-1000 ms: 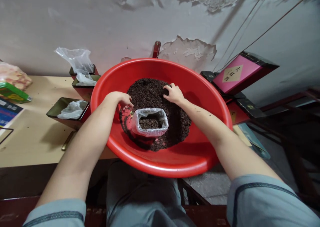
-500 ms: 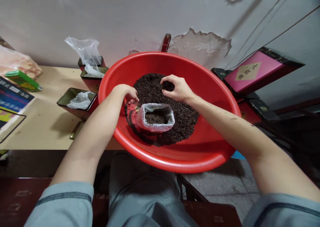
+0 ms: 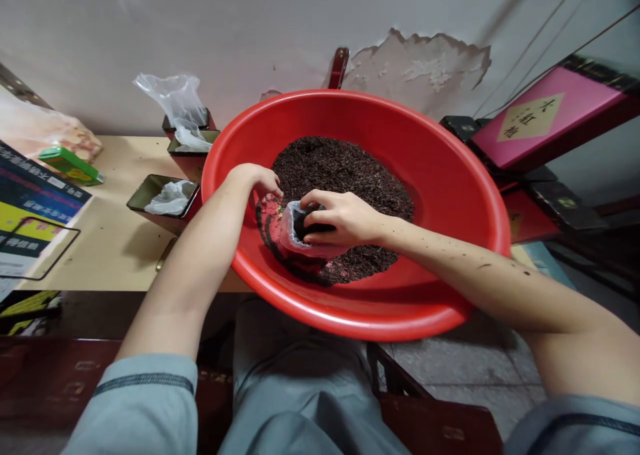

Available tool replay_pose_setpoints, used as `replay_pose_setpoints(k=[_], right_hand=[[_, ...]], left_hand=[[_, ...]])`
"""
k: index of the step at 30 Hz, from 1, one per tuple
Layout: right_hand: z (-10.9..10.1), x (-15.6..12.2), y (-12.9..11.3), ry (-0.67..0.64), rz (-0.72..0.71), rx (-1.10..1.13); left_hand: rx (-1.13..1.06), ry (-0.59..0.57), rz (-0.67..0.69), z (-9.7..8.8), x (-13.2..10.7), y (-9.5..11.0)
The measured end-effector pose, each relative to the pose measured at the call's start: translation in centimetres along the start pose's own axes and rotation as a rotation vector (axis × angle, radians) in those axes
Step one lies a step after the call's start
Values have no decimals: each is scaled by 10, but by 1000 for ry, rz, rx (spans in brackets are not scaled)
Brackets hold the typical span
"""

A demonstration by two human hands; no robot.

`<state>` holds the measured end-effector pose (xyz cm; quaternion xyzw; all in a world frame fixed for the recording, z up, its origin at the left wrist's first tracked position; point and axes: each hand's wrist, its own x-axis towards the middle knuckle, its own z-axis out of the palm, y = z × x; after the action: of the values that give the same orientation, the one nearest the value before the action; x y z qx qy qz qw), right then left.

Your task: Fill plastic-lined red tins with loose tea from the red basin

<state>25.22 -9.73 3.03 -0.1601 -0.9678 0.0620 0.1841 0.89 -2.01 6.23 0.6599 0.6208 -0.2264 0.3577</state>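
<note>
Red plastic basin [image 3: 440,175], centre of frame, resting partly on the worktop [image 3: 115,241] and overhanging its near edge. Contents: a heap of dark loose tea leaves [image 3: 345,168] spread across its floor.

Plastic-lined tin [image 3: 293,231], at the near-left edge of the heap inside the basin; clear liner folded over its rim, mostly hidden by the hand above it.

Right hand [image 3: 340,218], centre of frame, fingers curled shut on a clump of tea leaves, held directly over the mouth of the lined tin.

Left hand [image 3: 260,181], just left of the tin, fingers bent down behind it; whether it grips the tin or only rests against it cannot be told.

Three open tins [image 3: 165,198], left of the basin on the worktop, each holding crumpled clear plastic liner; the farthest liner [image 3: 173,98] stands up tall.

Green box [image 3: 70,166] and printed sheets [image 3: 35,208], far left of frame.

Pink-lidded box [image 3: 550,118], upper right, tilted against the wall, above darker boxes [image 3: 560,205].
</note>
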Motion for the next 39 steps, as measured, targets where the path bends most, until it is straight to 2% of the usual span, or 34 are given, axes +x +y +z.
replay_pose_setpoints(k=[2,5,7,9,16,21,24,27,31,33,36,37,39], right_hand=[[-2,-1,3,30,-4,21],[-2,2,3,93,101,67],[0,7,0,43,181,88],[1,11,-4,-79,222,93],[-12,16,-7,-318,160,194],[-13,15,-9,-317,201,52],[-14,15,-9,-370,186,52],[-13,13,-9,-334,188,36],[-20,11,-7,-347,139,98],[-29,11,3,-223,207,142],[-39,10,35,35,449,43],[-38,9,50,69,540,-36],[-28,7,83,14,693,-191]], left_hand=[[13,1,4,0,1,0],[38,8,12,0,3,0],[48,8,20,0,3,-1],[37,1,18,0,1,-1],[46,-11,28,0,0,1],[60,-6,41,2,2,3],[59,-6,57,2,5,3],[58,-2,61,2,7,3],[64,-1,47,1,5,4],[54,-11,47,1,5,3],[48,-27,55,0,6,2],[52,-31,51,-1,7,1],[63,-31,40,-2,8,0]])
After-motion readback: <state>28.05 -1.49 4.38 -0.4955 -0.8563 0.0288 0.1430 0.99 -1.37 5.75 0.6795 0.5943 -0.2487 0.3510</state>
